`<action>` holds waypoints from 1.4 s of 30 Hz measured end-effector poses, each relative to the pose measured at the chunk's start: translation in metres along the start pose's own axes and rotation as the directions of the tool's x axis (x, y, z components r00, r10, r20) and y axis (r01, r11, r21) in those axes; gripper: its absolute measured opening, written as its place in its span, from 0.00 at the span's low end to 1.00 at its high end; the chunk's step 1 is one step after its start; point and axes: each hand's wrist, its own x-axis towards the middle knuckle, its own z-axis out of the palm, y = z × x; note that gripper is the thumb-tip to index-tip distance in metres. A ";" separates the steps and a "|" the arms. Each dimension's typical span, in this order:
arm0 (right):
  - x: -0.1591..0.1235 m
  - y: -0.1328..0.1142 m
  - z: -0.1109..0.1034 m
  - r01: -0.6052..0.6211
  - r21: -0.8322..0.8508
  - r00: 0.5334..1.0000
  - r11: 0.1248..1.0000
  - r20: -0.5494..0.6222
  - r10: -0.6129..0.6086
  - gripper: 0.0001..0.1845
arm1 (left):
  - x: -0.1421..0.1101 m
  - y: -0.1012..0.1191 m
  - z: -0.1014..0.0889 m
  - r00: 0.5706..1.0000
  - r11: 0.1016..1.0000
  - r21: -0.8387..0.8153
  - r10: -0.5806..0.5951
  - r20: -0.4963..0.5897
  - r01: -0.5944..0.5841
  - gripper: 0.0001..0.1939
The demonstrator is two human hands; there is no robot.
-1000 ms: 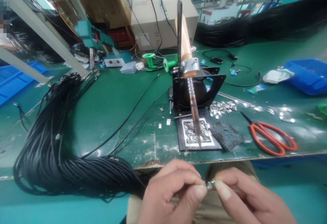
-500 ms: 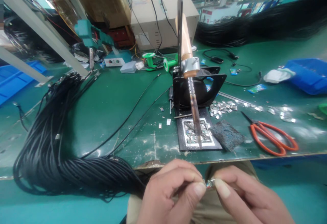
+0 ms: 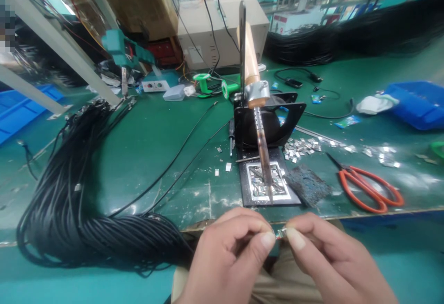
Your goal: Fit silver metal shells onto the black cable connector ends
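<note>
Just past the table's front edge, my left hand (image 3: 237,251) and my right hand (image 3: 322,248) meet fingertip to fingertip. Between them shows a small metal connector (image 3: 282,233) with bits of coloured wire at its left side. My right thumb and forefinger pinch the connector's right end. The left thumb and forefinger close on the wire end, most of which they cover. Above the hands, a soldering iron (image 3: 262,149) with a wooden handle points tip-down in a black stand (image 3: 291,126). Its base carries a white-rimmed tray (image 3: 249,181) filled with small metal bits.
A thick bundle of black cables (image 3: 69,202) covers the left and hangs over the edge. Orange-handled scissors (image 3: 369,188), a dark scouring pad (image 3: 310,186) and scattered metal connector shells (image 3: 301,148) lie right of the stand. A blue bin (image 3: 416,102) stands farther right.
Both hands have risen slightly toward the table edge, carrying the connector and wire end up with them. The pinch of each hand stays closed. The bench items keep their places.
</note>
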 end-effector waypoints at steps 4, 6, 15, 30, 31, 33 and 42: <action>0.008 -0.001 -0.001 -0.004 -0.019 1.000 1.000 0.009 0.004 0.22 | 0.004 0.003 -0.003 0.999 0.999 0.003 -0.034 -0.002 0.034 0.10; 0.011 -0.003 -0.002 0.012 -0.027 1.000 1.000 0.011 -0.011 0.22 | 0.005 0.004 -0.003 0.999 0.999 0.001 -0.043 -0.011 0.043 0.10; 0.018 -0.006 -0.001 0.052 0.009 0.998 0.999 -0.033 -0.052 0.21 | 0.012 0.009 -0.006 1.000 1.000 0.026 -0.015 -0.006 0.015 0.11; 0.019 -0.012 0.002 0.037 0.056 0.995 0.998 -0.099 -0.031 0.20 | 0.018 0.013 -0.009 0.997 0.997 -0.007 -0.074 0.002 0.074 0.09; 0.019 -0.012 0.002 0.035 0.061 0.995 0.998 -0.099 -0.029 0.20 | 0.019 0.014 -0.009 0.997 0.997 -0.004 -0.075 0.004 0.075 0.09; 0.020 -0.012 0.001 0.041 0.058 0.998 0.998 -0.059 -0.037 0.20 | 0.020 0.015 -0.010 0.997 0.997 0.000 -0.081 0.009 0.081 0.09; 0.019 -0.021 0.006 -0.041 0.117 0.994 0.992 -0.099 0.053 0.20 | 0.022 0.017 -0.012 0.996 0.997 0.008 -0.081 0.024 0.081 0.10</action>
